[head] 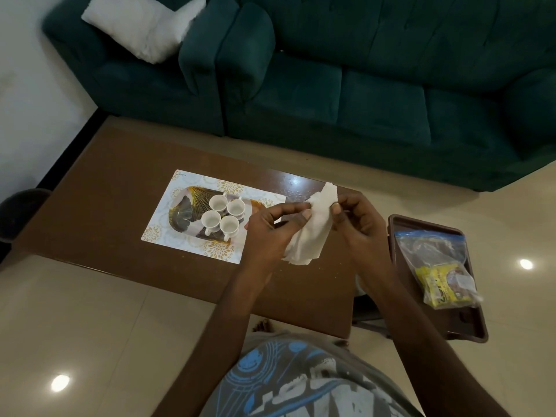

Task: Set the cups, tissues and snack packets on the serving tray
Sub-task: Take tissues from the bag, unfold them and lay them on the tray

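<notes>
While the four white cups [223, 214] already stand bunched together, mouths up, near the middle of the patterned tray [183, 212], the person holds a white tissue [313, 227] in the air just to the right of it, above the brown table [114, 182]. The left hand [269, 228] pinches the tissue's left edge between thumb and fingers, and the right hand [359, 216] nips the opposite edge near the top, so the sheet hangs slack between them with its lower end crumpled; it looks as though they are pulling it flat or folding it so it will lie neat once set down. The cups sit tight in a cluster, which leaves the tray's left part bare, and the right end is hidden behind the left hand, so I cannot tell how much room is there. The tray itself rests on a pale floral mat [168, 236]. Off to the right, on a separate dark stand [469, 323] beside the table, a clear zip bag [433, 254] and a yellow snack packet [436, 281] wait, not yet brought over.
</notes>
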